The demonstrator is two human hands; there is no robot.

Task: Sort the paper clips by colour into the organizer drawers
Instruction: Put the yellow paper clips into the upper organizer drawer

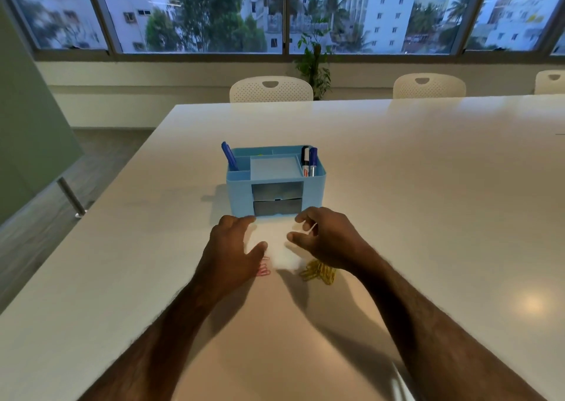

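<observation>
A light blue desk organizer [238,192] stands mid-table. Its upper drawer slot [276,191] looks hollow, and the grey lower drawer [276,207] is pushed in. Just in front of it lies a pale, washed-out white drawer [273,249]. My left hand [232,247] cups the drawer's left side, thumb against it. My right hand [327,238] hovers at its right side and pinches a thin white paper clip [310,228] in its fingertips. Pink paper clips [264,269] lie by my left thumb. A heap of yellow paper clips [319,273] is partly hidden under my right wrist.
A blue pen [228,155] and two markers [308,162] stand in the organizer's top compartments. The white table [428,186] stretches far to the right. White chairs [271,90] line its far edge, and the table's left edge drops to the floor.
</observation>
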